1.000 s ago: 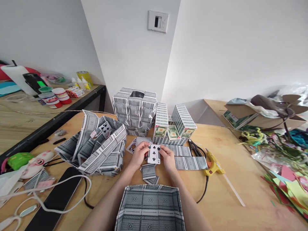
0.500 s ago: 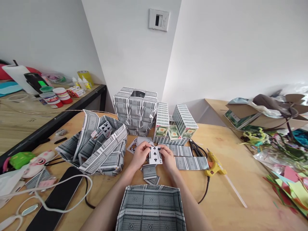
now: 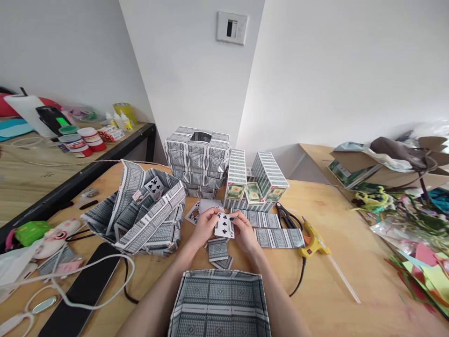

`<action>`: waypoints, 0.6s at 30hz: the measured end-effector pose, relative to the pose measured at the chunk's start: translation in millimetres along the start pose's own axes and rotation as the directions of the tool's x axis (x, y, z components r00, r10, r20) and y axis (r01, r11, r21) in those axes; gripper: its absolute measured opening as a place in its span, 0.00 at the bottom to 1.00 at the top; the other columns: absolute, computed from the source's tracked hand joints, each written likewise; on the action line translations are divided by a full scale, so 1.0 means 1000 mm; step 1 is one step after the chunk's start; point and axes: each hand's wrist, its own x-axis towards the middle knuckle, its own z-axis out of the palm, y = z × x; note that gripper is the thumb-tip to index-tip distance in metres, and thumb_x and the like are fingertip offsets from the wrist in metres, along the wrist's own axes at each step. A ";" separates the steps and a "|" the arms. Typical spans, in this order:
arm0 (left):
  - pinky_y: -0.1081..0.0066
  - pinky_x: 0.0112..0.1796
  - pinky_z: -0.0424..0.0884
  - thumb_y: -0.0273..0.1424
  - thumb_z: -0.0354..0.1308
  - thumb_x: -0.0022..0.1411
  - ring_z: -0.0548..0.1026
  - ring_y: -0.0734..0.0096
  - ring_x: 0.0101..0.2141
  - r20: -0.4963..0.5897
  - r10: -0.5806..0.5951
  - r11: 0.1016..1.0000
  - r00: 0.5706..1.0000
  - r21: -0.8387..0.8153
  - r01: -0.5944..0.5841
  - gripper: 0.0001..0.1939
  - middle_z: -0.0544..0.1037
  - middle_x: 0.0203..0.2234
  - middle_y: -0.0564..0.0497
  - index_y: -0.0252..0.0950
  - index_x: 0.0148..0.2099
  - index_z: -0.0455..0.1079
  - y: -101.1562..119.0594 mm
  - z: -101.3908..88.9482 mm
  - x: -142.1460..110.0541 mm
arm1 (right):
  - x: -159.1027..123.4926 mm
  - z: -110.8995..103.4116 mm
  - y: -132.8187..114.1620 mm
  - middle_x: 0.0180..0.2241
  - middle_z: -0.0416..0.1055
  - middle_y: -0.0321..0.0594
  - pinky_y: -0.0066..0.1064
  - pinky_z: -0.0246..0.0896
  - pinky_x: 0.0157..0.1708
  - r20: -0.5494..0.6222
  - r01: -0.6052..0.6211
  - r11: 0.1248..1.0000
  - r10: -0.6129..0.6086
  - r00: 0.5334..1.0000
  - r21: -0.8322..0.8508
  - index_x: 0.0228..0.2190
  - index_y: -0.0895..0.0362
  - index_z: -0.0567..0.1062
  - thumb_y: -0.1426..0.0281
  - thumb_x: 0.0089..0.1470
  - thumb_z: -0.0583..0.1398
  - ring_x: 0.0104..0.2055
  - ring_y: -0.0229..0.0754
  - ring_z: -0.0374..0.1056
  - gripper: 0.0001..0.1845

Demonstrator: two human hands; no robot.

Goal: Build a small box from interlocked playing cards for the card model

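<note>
A three of clubs playing card (image 3: 224,226) is held face up between my two hands in the middle of the table. My left hand (image 3: 207,226) pinches its upper left corner, and my right hand (image 3: 242,229) pinches its upper right edge. Beneath the card, folded playing cards (image 3: 218,251) lie with patterned backs up. Loose face-up cards (image 3: 193,214) rest just behind my left hand. Between my forearms stands an open box made of cards (image 3: 220,299). Joined strips of folded cards (image 3: 278,238) lie right of my right hand.
A yellow glue gun (image 3: 313,241) with a clear stick and black scissors (image 3: 286,216) lie at right. Behind stand card packs (image 3: 269,171) and a tissue-box-like card structure (image 3: 198,159). An open card container (image 3: 150,220), a black slab (image 3: 82,290) and white cables occupy the left.
The three of clubs has shifted slightly left and tilted a little between my fingers. My right fingers have moved slightly along its edge. Everything else stays in place.
</note>
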 end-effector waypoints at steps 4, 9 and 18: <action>0.77 0.23 0.59 0.28 0.46 0.48 0.63 0.75 0.23 -0.010 0.049 0.996 0.999 0.074 -0.048 0.08 0.68 0.21 0.55 0.34 0.29 0.66 0.000 -0.001 0.000 | -0.002 0.004 -0.002 0.22 0.66 0.30 0.25 0.52 0.23 0.025 -0.012 0.999 0.011 1.000 0.040 0.23 0.54 0.68 0.72 0.39 0.60 0.23 0.34 0.58 0.04; 0.77 0.23 0.58 0.28 0.46 0.48 0.62 0.76 0.22 -0.037 0.102 0.991 0.994 0.094 -0.098 0.08 0.67 0.20 0.54 0.34 0.26 0.65 0.001 0.000 -0.001 | -0.005 0.009 -0.007 0.23 0.67 0.31 0.25 0.54 0.25 0.047 -0.026 0.996 0.022 0.999 0.083 0.22 0.55 0.68 0.73 0.38 0.60 0.24 0.34 0.60 0.04; 0.77 0.24 0.59 0.25 0.46 0.47 0.63 0.75 0.23 -0.026 0.198 0.972 0.980 0.132 -0.193 0.07 0.68 0.20 0.54 0.35 0.25 0.65 0.001 0.000 -0.003 | -0.001 0.003 -0.003 0.19 0.64 0.33 0.26 0.52 0.18 0.067 -0.182 0.983 0.181 0.981 0.020 0.28 0.56 0.68 0.60 0.44 0.58 0.19 0.35 0.58 0.13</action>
